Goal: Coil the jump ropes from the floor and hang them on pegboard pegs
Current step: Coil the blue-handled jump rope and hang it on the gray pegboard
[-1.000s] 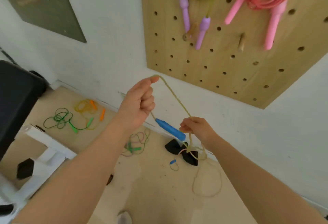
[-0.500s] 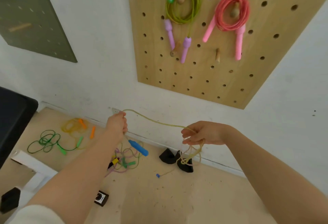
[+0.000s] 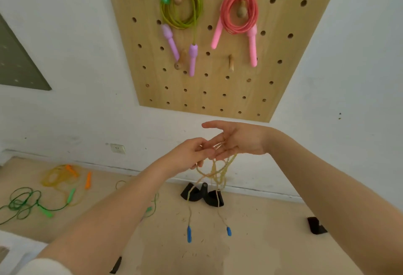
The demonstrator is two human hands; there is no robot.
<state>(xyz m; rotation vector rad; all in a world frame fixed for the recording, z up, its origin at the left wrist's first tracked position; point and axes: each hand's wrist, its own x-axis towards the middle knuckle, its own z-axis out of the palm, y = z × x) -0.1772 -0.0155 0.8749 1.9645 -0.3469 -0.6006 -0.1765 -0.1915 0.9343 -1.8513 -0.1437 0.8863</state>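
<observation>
I see two ropes already coiled on the pegboard [image 3: 218,91]: the green rope [image 3: 182,6] and the pink rope [image 3: 238,11], each on its own peg. More ropes lie on the floor [image 3: 250,242] at the left, not yet collected. My right hand [image 3: 237,139] is spread flat, palm up, and loops of the yellow rope [image 3: 214,173] hang over its fingers. My left hand [image 3: 192,154] pinches this rope beside it. The two blue handles [image 3: 189,233] dangle below
</observation>
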